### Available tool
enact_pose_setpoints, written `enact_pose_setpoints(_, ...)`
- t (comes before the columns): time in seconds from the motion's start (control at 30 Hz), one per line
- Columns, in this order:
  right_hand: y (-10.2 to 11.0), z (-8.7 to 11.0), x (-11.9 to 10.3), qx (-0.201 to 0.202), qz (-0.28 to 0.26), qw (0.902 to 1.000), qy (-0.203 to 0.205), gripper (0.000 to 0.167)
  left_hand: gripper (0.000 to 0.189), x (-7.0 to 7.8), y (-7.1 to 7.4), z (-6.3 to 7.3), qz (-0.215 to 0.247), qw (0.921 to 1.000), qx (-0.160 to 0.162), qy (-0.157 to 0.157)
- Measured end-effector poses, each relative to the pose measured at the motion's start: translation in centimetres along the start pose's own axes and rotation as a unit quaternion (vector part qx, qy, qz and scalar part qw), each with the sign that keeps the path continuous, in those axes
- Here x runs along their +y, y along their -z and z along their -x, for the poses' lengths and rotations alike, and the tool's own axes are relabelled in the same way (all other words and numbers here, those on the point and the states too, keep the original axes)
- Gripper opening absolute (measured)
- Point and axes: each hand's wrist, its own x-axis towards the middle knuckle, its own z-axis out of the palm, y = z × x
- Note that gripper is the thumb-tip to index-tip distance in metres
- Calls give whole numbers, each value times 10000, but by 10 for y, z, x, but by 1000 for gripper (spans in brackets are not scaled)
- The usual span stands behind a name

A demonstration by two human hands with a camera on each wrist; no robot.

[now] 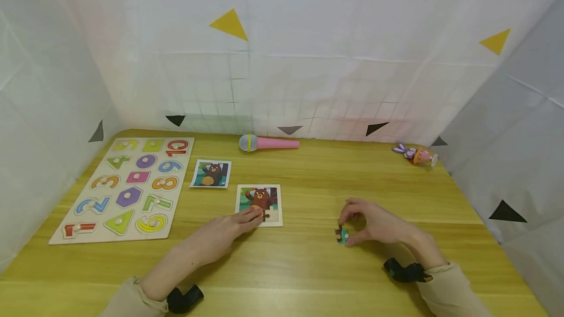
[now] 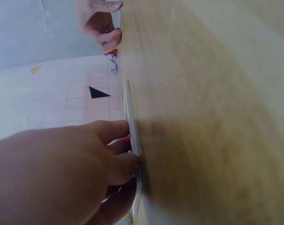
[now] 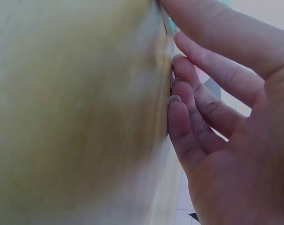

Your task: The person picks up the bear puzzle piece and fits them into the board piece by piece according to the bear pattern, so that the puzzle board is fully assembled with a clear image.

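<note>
A framed jigsaw puzzle (image 1: 260,192) with a brown bear lies on the table, its lower right corner bare and pale. My left hand (image 1: 229,229) rests on its lower part, fingertips pressing on the board (image 2: 133,136) and covering some of the picture. To the right, my right hand (image 1: 374,221) holds a small teal and brown puzzle piece (image 1: 341,235) between thumb and index finger, low over the table. From the right wrist, only a sliver of that piece shows beyond the thumb, and the other fingertips reach down to the tabletop.
A small bear picture card (image 1: 211,174) lies behind the puzzle. Left of it is a wooden number and shape board (image 1: 176,209). A pink toy microphone (image 1: 277,144) lies at the back, a purple rabbit figure (image 1: 414,154) at the far right. White curtains (image 1: 308,87) enclose the table.
</note>
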Motion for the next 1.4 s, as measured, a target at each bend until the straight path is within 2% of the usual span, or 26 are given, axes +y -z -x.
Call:
enact_pose_setpoints(0.37, -2, -2, 2, 295, -121, 9995, 22, 46, 74, 0, 0, 0, 10, 10000, -50, 28)
enact_pose_setpoints(0.5, -2, -2, 0, 355, -63, 9993, 85, 39, 75, 0, 0, 0, 25, 9999, -91, 47)
enact_pose_setpoints(0.8, -3, -5, -2, 359, -18, 9992, -182, 24, 74, 0, 0, 0, 37, 9999, -111, 91)
enact_pose_setpoints(1.1, -7, -10, -3, 675, 405, 9960, 429, 16, 79, 0, 1, -1, 107, 9996, -202, 183)
enact_pose_setpoints(1.4, -9, -12, -4, 663, 512, 9950, 550, 15, 80, 0, 1, 0, 68, 9997, -194, 133)
